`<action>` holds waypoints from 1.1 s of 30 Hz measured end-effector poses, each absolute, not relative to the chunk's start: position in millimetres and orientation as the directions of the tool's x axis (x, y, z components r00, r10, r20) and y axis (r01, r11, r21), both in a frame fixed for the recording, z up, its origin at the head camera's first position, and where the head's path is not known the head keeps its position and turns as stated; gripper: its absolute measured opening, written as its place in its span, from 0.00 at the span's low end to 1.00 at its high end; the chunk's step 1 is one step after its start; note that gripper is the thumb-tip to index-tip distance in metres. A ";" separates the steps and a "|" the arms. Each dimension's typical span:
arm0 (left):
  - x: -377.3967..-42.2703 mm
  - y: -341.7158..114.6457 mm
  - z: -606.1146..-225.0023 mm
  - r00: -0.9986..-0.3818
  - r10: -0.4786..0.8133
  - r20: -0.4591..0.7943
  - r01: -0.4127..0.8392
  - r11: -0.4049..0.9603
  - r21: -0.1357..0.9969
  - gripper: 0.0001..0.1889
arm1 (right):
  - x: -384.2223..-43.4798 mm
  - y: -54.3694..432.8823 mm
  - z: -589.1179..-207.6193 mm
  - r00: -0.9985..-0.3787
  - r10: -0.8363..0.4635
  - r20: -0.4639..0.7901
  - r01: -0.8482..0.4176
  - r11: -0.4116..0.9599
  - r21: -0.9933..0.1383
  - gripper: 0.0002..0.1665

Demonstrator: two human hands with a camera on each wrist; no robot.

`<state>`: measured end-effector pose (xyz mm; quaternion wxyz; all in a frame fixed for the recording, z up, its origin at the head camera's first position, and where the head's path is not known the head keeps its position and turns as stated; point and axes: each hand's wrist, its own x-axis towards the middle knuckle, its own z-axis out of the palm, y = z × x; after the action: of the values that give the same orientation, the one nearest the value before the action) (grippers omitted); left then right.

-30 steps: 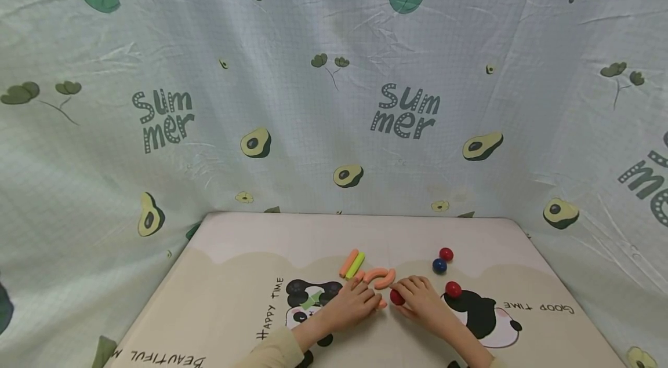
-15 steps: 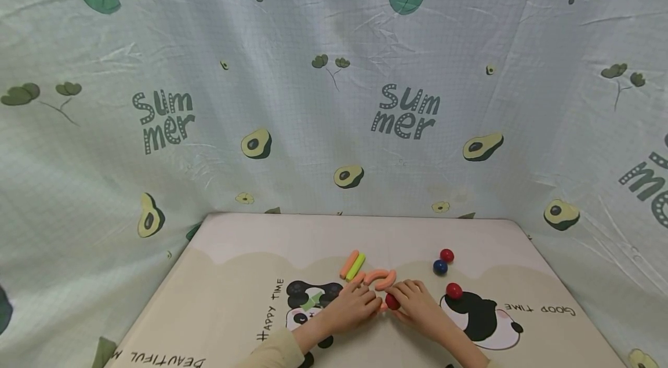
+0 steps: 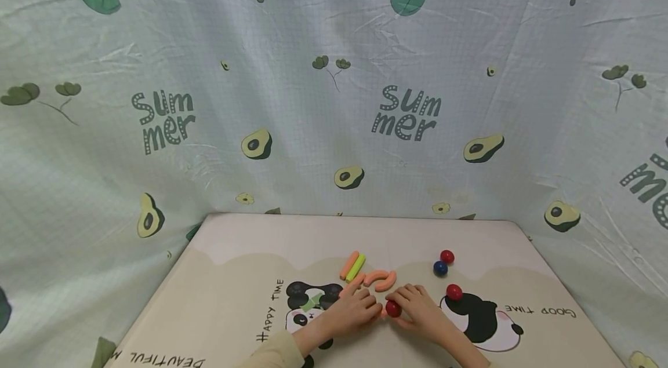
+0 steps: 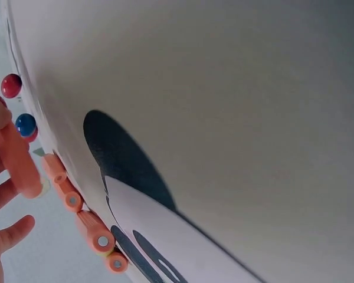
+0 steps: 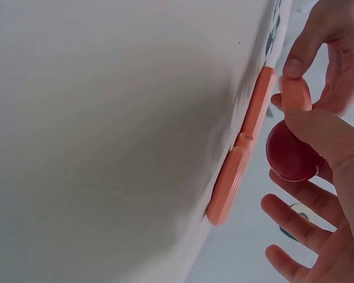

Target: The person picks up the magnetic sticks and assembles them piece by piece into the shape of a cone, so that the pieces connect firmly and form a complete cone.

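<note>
HAPPY TIME lettering [image 3: 269, 310]: on the tabletop, left of the left hand.
Panda print [image 3: 297, 291]: left of the left hand, partly covered by that hand and forearm.
Left hand [image 3: 354, 313]: thumb and fingers clamped on a short orange piece [image 5: 295, 97], most of which it hides in the head view.
Orange stick and yellow-green stick: lying side by side beyond the left hand's fingertips, orange stick [image 3: 349, 264] to the left, yellow-green stick [image 3: 356, 268] to the right.
Nearer orange stick [image 3: 352, 285]: just beyond the left fingertips, closest loose piece to them.
Curved orange pieces [image 3: 380, 280]: beyond the gap between the hands, forming an arc.
Dark red ball [image 3: 394, 308]: between the hands, against the end of the short orange piece; whether joined, cannot tell.
Right hand [image 3: 420, 313]: thumb and forefinger pinching the dark red ball, other fingers spread.
Blue ball [image 3: 440, 268]: beyond the right hand, to its right, beside the far red ball [image 3: 447, 256].
Near red ball [image 3: 454, 292]: right of the right hand, apart from it.
Dog print [image 3: 480, 317]: right of the right hand and forearm.
Curtain [image 3: 313, 26]: behind everything, well beyond both hands.
</note>
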<state>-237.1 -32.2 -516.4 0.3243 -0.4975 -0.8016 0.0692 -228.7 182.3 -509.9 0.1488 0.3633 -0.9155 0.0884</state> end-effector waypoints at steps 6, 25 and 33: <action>-236.3 -32.8 -517.9 -0.308 0.853 0.421 0.773 0.482 -0.411 0.05 | -225.5 184.8 -511.5 -0.696 -0.648 0.310 -0.704 0.700 -0.119 0.22; -238.9 -38.6 -519.5 -0.339 0.886 0.315 0.839 0.437 -0.325 0.06 | -224.6 187.8 -516.0 -0.655 -0.709 0.261 -0.755 0.627 -0.192 0.16; -240.8 -39.3 -516.5 -0.358 0.879 0.315 0.806 0.461 -0.370 0.06 | -225.2 186.7 -513.7 -0.674 -0.709 0.210 -0.738 0.629 -0.244 0.14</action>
<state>-240.8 -39.3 -516.5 0.2394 -0.5134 -0.8206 0.0756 -225.2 186.7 -513.7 0.0468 0.4013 -0.9013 0.1563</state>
